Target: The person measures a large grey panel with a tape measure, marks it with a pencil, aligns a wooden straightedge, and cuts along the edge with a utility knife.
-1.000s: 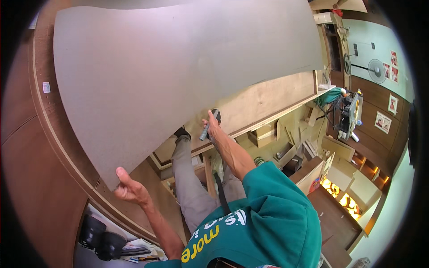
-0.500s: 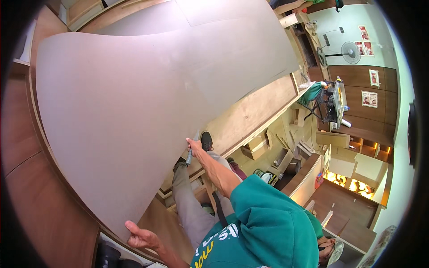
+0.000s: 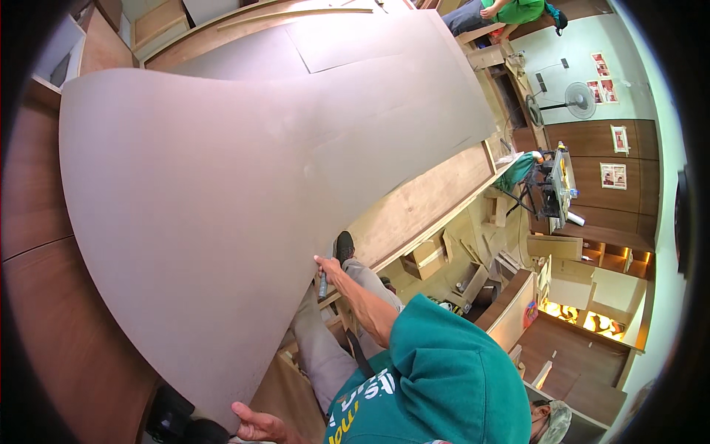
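Observation:
A large grey-mauve laminate sheet [image 3: 200, 170] spreads over a pale plywood panel [image 3: 414, 207], its left side curling up. At the sheet's near corner, my left hand [image 3: 259, 425] is closed on the edge, thumb uppermost; part of this hand is cut off by the frame. My right hand [image 3: 329, 270] is closed round the grey handle of a utility knife [image 3: 322, 287], close to the sheet's near edge. The knife's blade is hard to make out now. My fingers rest at or just over that edge. My shoe [image 3: 344, 246] shows just beyond my right hand.
Brown cabinet panels [image 3: 66, 325] border the left side. A co-worker in green [image 3: 518, 11] is at the far end. To the right are a cardboard box [image 3: 425, 255], wood offcuts, a tool stand [image 3: 555, 181] and a standing fan [image 3: 579, 101]. A smaller sheet piece [image 3: 340, 48] lies beyond.
My left hand has come nearer and to the right, still on the sheet's corner. My right hand with the knife sits slightly nearer. The view has shifted, showing more of the far co-worker.

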A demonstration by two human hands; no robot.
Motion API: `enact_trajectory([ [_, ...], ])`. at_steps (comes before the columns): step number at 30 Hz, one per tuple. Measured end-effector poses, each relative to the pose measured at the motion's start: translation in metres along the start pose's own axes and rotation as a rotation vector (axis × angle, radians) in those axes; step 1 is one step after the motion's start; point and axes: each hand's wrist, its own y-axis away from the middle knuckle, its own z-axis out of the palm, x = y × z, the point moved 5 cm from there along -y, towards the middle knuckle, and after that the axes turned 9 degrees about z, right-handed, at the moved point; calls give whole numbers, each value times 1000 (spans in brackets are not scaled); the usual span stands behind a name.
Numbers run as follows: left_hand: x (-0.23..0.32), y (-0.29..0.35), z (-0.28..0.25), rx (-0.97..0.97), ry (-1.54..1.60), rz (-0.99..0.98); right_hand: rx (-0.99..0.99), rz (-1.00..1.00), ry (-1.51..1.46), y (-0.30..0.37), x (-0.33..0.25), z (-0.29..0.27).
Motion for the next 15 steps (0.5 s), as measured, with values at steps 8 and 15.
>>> enact_trajectory([
  [8, 12, 9, -39, 156, -73, 55, -12, 55, 90, 45, 57, 17],
  [15, 10, 12, -39, 178, -112, 53, -121, 133, 83, 24, 99, 31],
])
